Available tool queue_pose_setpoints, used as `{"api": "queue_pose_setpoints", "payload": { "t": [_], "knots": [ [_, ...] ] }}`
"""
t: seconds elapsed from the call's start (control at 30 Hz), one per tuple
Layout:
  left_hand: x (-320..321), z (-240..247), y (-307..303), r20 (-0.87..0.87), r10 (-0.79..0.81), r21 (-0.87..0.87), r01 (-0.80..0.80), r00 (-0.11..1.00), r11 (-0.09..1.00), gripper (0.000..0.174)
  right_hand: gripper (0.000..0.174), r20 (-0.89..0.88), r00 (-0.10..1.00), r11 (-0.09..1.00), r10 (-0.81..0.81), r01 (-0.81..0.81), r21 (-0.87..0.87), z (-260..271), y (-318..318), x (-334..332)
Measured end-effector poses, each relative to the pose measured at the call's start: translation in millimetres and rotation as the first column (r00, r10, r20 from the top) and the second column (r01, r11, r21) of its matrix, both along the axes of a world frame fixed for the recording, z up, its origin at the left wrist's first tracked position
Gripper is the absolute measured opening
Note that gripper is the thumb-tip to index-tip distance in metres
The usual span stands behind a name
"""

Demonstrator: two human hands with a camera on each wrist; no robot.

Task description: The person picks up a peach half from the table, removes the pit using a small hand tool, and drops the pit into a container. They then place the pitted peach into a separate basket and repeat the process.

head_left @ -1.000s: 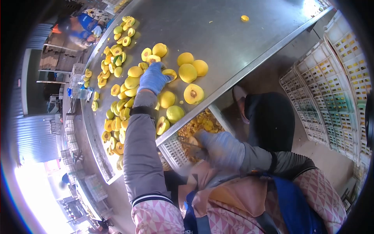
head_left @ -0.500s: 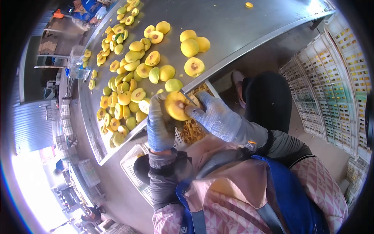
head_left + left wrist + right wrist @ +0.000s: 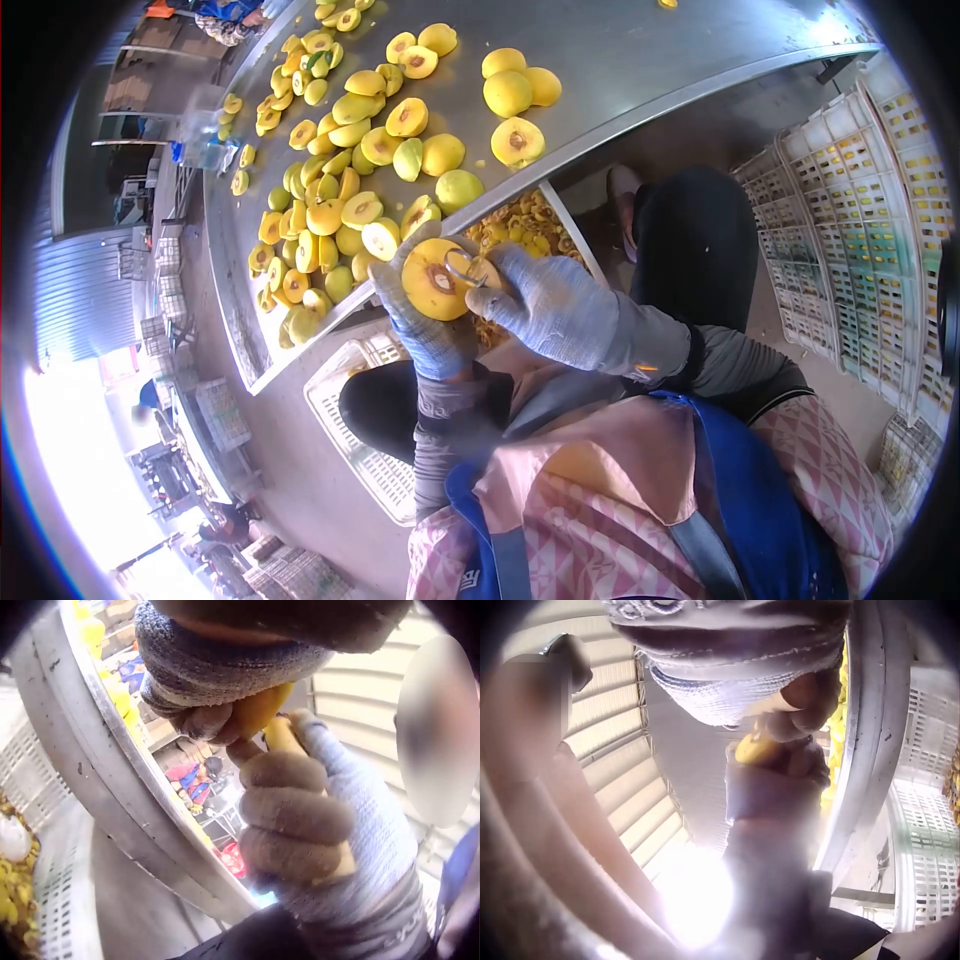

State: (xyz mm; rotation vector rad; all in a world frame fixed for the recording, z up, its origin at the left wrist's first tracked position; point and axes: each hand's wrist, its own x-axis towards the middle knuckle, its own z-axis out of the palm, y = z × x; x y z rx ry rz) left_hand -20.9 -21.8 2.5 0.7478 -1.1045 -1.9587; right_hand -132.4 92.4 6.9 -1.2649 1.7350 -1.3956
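Note:
In the head view my left hand [image 3: 425,335], in a blue-grey knit glove, holds a yellow peach half [image 3: 428,285], cut face up, with its brown pit hollow showing. My right hand [image 3: 570,310], gloved alike, grips a pitting knife whose curved metal loop [image 3: 463,268] lies over the cut face beside the hollow. The right thumb is at the fruit's edge. In the left wrist view the right fingers curl round a pale handle [image 3: 341,868], close to the peach [image 3: 262,709] under the left hand. The right wrist view shows the peach [image 3: 754,750] between both hands.
A metal table [image 3: 620,90] bears many peach halves [image 3: 325,215]. Below its edge stands a crate of scraps [image 3: 550,235]. A white crate [image 3: 330,400] is on the floor at left, and tall stacked crates [image 3: 840,230] at right. Another person [image 3: 228,12] is across the table.
My left hand has come back from the fruit pile with a peach half. My right hand rose from over the scrap crate, and the knife loop moved from the peach's rim toward its middle.

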Motion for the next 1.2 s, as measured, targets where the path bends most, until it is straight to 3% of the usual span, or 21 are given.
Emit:
{"api": "queue_pose_setpoints", "payload": {
  "t": [0.07, 0.17, 0.3, 0.43, 0.53, 0.67, 0.73, 0.77, 0.83, 0.87, 0.93, 0.97, 1.0, 1.07, 1.2],
  "knots": [
    [-2, 0, 3, 0.032, 0.002, -0.031, -0.001, 0.999, 1.0, 0.071, 0.036, -0.115, 0.992, 0.997, -0.048, 0.041, -0.06, -6, -3, 3],
    [-4, 2, 6, 0.074, -0.015, -0.078, 0.021, 0.997, 0.997, 0.072, 0.036, -0.172, 0.985, 1.0, 0.007, -0.007, 0.003, -4, -1, 0],
    [-4, -3, 5, 0.138, 0.016, -0.132, 0.002, 0.99, 0.991, 0.071, 0.035, -0.188, 0.982, 0.999, -0.023, 0.016, -0.039, -12, -1, 4],
    [-2, 1, 4, 0.223, 0.045, -0.164, -0.008, 0.974, 0.986, 0.069, 0.037, -0.225, 0.974, 0.999, 0.026, -0.02, 0.027, -15, 0, 4],
    [2, 10, 2, 0.277, -0.048, -0.069, 0.069, 0.96, 0.995, 0.07, 0.038, -0.231, 0.972, 0.999, 0.041, -0.04, 0.01, -14, 1, 3],
    [-1, 12, -3, 0.26, -0.045, -0.04, 0.057, 0.964, 0.998, 0.072, 0.036, -0.285, 0.956, 0.998, 0.061, -0.062, 0.006, -15, 3, 2],
    [4, 11, -15, 0.351, -0.232, 0.037, 0.234, 0.907, 0.972, 0.074, 0.036, -0.21, 0.974, 0.996, 0.083, -0.076, 0.038, -16, 2, 2],
    [4, 10, -15, 0.351, -0.235, 0.04, 0.236, 0.907, 0.971, 0.074, 0.035, -0.132, 0.986, 0.993, 0.102, -0.094, 0.068, -17, 2, 3],
    [0, 16, -14, 0.169, -0.296, 0.108, 0.281, 0.94, 0.954, 0.078, 0.035, -0.099, 0.994, 0.998, 0.05, -0.046, 0.042, -21, 0, 9],
    [-4, 15, -10, 0.167, -0.301, 0.105, 0.286, 0.939, 0.952, 0.078, 0.035, -0.066, 0.998, 1.0, -0.003, 0.004, 0.012, -23, -2, 10],
    [-16, 9, 10, 0.139, 0.105, -0.061, -0.097, 0.985, 0.993, 0.077, 0.035, -0.049, 0.999, 1.0, -0.008, 0.008, 0.008, -27, -4, 8],
    [-19, 5, 16, 0.136, 0.159, -0.123, -0.142, 0.978, 0.982, 0.075, 0.035, -0.029, 1.0, 1.0, -0.003, 0.004, 0.007, -28, -4, 8],
    [-14, 2, 14, 0.14, 0.163, -0.121, -0.146, 0.977, 0.982, 0.075, 0.035, -0.025, 1.0, 1.0, 0.001, -0.001, 0.01, -31, -4, 10],
    [-4, 0, 7, 0.286, 0.041, -0.171, 0.009, 0.957, 0.985, 0.075, 0.034, -0.155, 0.986, 0.995, 0.07, -0.081, -0.063, -34, -5, 10],
    [-2, -1, 4, 0.316, 0.051, -0.13, -0.01, 0.947, 0.991, 0.069, 0.035, -0.219, 0.965, 0.989, 0.144, -0.146, 0.004, -39, -2, 8]
  ]
}}
